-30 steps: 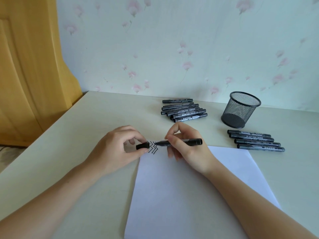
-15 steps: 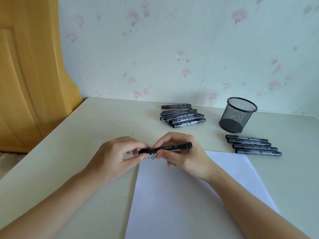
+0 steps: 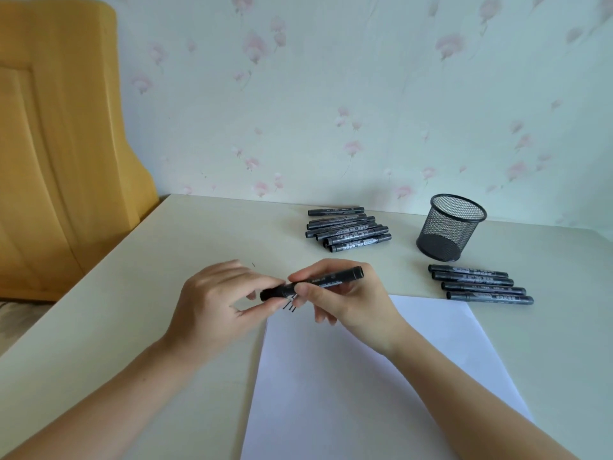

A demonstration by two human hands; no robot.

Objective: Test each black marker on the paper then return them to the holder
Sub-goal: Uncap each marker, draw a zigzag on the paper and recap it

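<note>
A black marker (image 3: 331, 278) lies level above the top left corner of the white paper (image 3: 365, 376), with its cap on. My right hand (image 3: 351, 303) grips its barrel. The cap end is pinched by my left hand (image 3: 212, 303), which is blurred. Black test strokes (image 3: 290, 305) show on the paper just under the cap. The black mesh holder (image 3: 447, 227) stands upright at the back right with no markers in it. Several capped markers (image 3: 348, 230) lie in a pile at the back centre. Several more (image 3: 481, 287) lie in a row in front of the holder.
The cream table (image 3: 149, 277) ends at a wallpapered wall behind. A yellow wooden piece of furniture (image 3: 59, 161) stands off the table's left edge. A tiny dark mark (image 3: 253, 264) sits on the table beyond my left hand.
The cap in my left hand has gone from apart from the marker onto its tip. Both hands and the marker have lifted slightly off the paper.
</note>
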